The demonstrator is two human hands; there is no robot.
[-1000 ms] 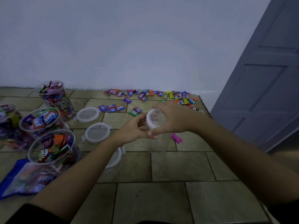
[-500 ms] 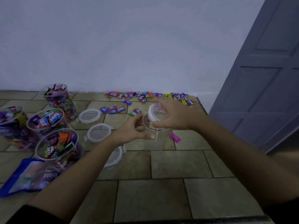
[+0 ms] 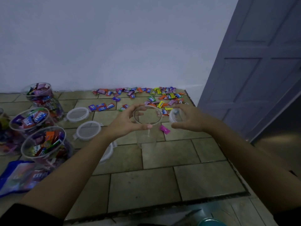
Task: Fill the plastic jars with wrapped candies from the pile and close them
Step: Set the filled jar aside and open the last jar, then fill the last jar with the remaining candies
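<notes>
Partly hidden: floor lid (image 3: 109,151) behind forearm (image 3: 88,157); clear jar (image 3: 146,137) faint.

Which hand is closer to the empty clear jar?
Left. The left hand grips the empty jar at its rim; the right hand holds a lid just right of it.

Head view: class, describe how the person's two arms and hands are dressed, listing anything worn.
The left hand and right hand are bare: no gloves, rings or watch show. Both forearms are uncovered. A dark left sleeve shows at one bottom corner and a dark right sleeve at the other. Neither sleeve shows any markings.
</notes>
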